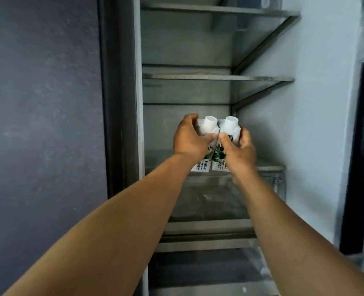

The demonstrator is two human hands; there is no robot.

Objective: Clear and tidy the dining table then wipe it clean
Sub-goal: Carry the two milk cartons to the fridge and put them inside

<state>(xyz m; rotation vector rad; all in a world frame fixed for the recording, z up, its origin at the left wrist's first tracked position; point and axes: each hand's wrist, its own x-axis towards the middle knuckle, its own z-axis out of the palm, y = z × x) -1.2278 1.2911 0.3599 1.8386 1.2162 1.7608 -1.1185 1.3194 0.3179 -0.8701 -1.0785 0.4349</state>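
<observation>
Two milk cartons side by side, touching — left carton (205, 133) gripped by left hand (189, 137), right carton (230, 133) gripped by right hand (238, 150), fingers curled round each. White caps up, both roughly upright. They sit at frame centre, inside the open fridge (187, 92), just above a shelf edge (270, 167). Glass shelves (219, 77) at 12 o'clock — drawer (219, 199) at 6. Dark fridge door (44, 124) at 9.

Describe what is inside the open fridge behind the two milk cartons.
Behind the two white screw-capped milk cartons, the open grey fridge shows bare glass shelves. Both hands and the cartons cover part of that shelf's back wall.
</observation>
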